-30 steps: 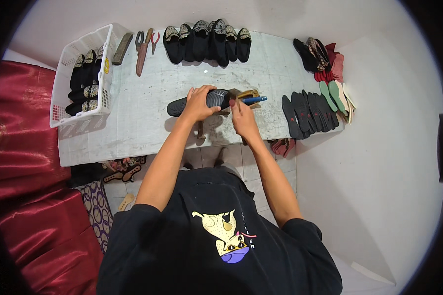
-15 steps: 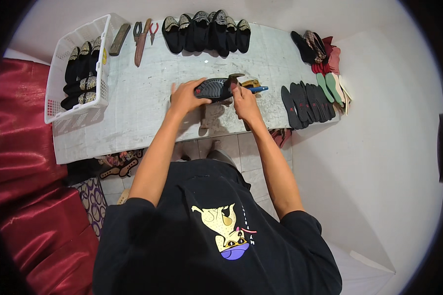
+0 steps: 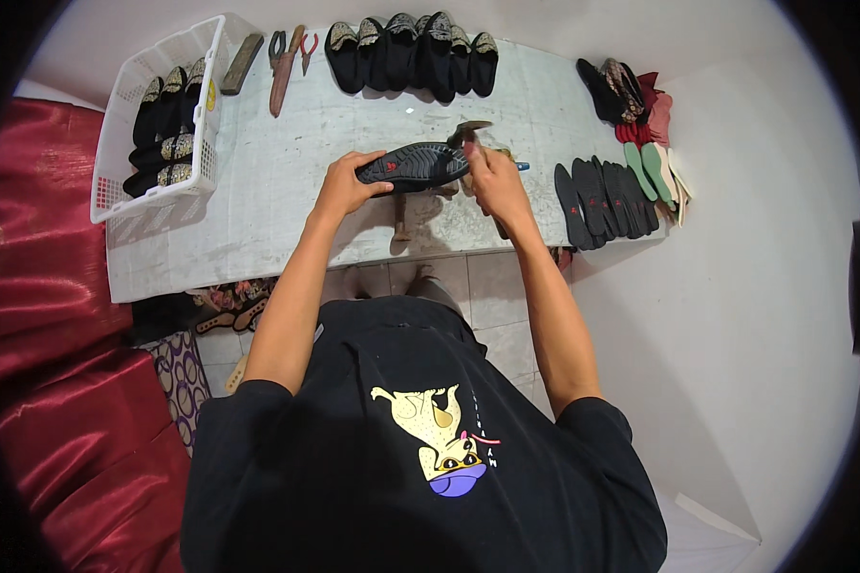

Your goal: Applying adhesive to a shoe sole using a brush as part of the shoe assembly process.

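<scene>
Right now my left hand (image 3: 346,186) grips the heel end of a black shoe (image 3: 413,165), held sole-up over the table (image 3: 258,210) on a small stand so the sole faces me. My right hand (image 3: 487,177) is clenched on a hammer (image 3: 470,129) at the toe. Loose soles (image 3: 602,201) lie just right, within reach.

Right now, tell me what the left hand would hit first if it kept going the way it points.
The left hand points right, already gripping the shoe by one end. Past it, likely the right hand at the other end; depth is unclear.
</scene>
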{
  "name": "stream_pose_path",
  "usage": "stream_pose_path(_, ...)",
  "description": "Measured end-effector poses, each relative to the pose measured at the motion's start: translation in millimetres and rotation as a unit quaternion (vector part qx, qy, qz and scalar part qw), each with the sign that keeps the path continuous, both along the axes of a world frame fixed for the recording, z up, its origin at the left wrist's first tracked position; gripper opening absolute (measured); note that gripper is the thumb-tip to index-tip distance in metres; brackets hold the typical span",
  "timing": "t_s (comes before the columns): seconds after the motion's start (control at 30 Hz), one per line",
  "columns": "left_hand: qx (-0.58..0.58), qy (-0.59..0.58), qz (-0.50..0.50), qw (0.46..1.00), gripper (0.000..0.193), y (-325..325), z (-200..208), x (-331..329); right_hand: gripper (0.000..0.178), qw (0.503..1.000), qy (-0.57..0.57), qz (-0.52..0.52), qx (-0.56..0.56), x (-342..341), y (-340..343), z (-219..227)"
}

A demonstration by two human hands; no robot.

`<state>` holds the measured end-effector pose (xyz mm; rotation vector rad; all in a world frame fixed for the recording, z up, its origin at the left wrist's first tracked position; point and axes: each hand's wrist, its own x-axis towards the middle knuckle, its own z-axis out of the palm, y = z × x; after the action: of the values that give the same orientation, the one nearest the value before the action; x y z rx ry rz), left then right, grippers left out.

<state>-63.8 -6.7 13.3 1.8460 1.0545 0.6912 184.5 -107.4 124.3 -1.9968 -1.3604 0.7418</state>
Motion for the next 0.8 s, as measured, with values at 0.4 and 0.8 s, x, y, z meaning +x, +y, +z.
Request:
stream_pose_path(0.4, -0.003, 0.013, 0.010, 1.000, 0.070, -4.0, -2.5, 2.1, 0.055, 0.998, 0.025, 0.003, -0.062, -11.0, -6.7, 14.5)
stream_pose_path(0.8, -0.005, 0.008, 0.013, 1.000, 0.069, -5.1, -1.3, 4.1, 0.046, 1.000, -0.003, 0.020, 0.003, -14.6, -22.0, -18.8)
